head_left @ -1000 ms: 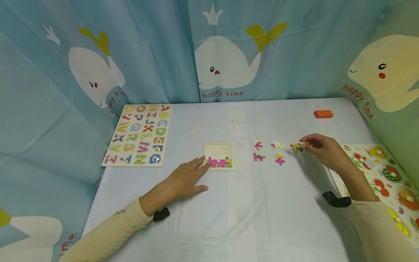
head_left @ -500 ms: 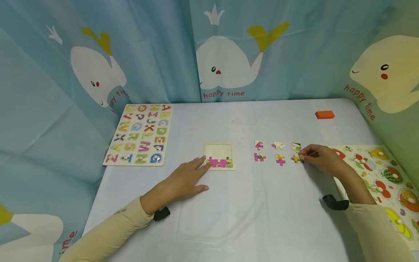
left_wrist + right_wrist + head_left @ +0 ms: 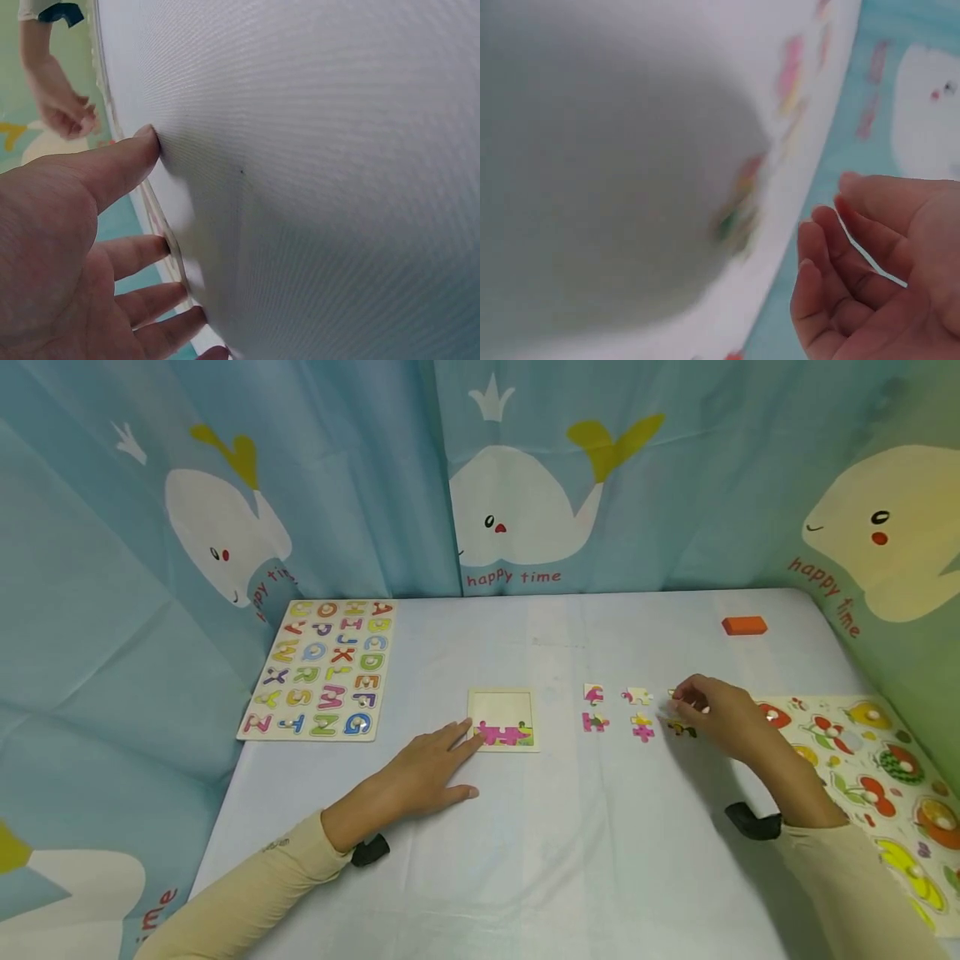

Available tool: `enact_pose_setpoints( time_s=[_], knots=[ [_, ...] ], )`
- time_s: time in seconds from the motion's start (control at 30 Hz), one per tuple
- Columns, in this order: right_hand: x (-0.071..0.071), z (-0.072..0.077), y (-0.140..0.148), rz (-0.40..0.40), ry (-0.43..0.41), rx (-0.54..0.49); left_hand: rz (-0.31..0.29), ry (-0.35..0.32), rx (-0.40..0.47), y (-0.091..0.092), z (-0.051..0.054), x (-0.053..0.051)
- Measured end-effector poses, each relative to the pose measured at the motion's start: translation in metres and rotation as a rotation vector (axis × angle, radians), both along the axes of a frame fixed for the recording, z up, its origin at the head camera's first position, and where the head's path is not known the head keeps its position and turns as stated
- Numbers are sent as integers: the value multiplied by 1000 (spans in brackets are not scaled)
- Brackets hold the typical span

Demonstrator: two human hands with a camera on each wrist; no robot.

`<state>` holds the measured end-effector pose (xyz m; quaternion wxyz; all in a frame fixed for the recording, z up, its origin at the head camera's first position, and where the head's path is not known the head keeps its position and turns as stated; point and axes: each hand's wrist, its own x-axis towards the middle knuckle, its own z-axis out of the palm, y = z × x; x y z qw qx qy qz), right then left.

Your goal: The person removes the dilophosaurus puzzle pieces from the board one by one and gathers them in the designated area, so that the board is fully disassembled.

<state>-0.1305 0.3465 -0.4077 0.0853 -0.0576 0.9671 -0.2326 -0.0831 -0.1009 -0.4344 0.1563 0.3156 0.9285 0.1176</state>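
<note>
My left hand (image 3: 423,770) lies with spread, straight fingers, its fingertips at the left edge of a small square puzzle board (image 3: 500,703). Pink and green jigsaw pieces (image 3: 501,734) fill the board's lower part. To the right, several loose jigsaw pieces (image 3: 642,728) lie in two rows. My right hand (image 3: 723,718) hovers over the right end of those rows, partly hiding the upper end piece; a dark yellow-green jigsaw piece (image 3: 682,728) shows below its fingertips. In the right wrist view its fingers (image 3: 821,255) are loosely bent, and nothing shows between them.
An alphabet board (image 3: 318,672) stands at the table's left. At the right lies a fruit peg board (image 3: 862,752), partly beneath my right forearm. An orange block (image 3: 745,626) sits near the back right corner. A whale-print curtain (image 3: 525,502) surrounds the table.
My right hand set down a jigsaw piece at the lower right end of the rows, let go, then rose and shifted slightly left. The left hand stayed still.
</note>
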Motion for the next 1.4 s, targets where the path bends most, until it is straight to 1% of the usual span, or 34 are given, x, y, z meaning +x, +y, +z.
enact_pose_setpoints(
  time_s=[0.1, 0.2, 0.27, 0.37, 0.47, 0.6, 0.7, 0.83, 1.03, 1.17, 1.4],
  knots=[
    [-1, 9, -28, 43, 56, -59, 5, 0, -9, 0, -1, 0],
    [-2, 13, -58, 110, 89, -126, 4, 4, 1, 0, -1, 0],
    [-3, 12, -78, 153, 92, -160, 2, 2, 0, 1, -1, 0],
    [-6, 5, -108, 214, 90, -200, 3, -3, 5, 1, 0, 0],
    [-7, -3, -139, 264, 39, -237, 3, -9, 3, 1, 0, 0],
    [-6, -10, -172, 326, -63, -283, 4, -3, 8, 1, 0, -1],
    [-5, -14, -192, 370, -97, -312, 0, 5, 11, 0, 0, -1],
    [-6, -22, -209, 421, -90, -325, -2, 6, 15, 0, 0, -1],
    [-5, -32, -218, 464, -44, -273, -8, 6, 19, -1, 0, -1],
    [-3, -33, -222, 466, -13, -248, -22, 8, 23, -3, 0, -2],
    [-3, -31, -227, 463, -14, -213, -19, 8, 34, -6, 0, -2]
  ],
)
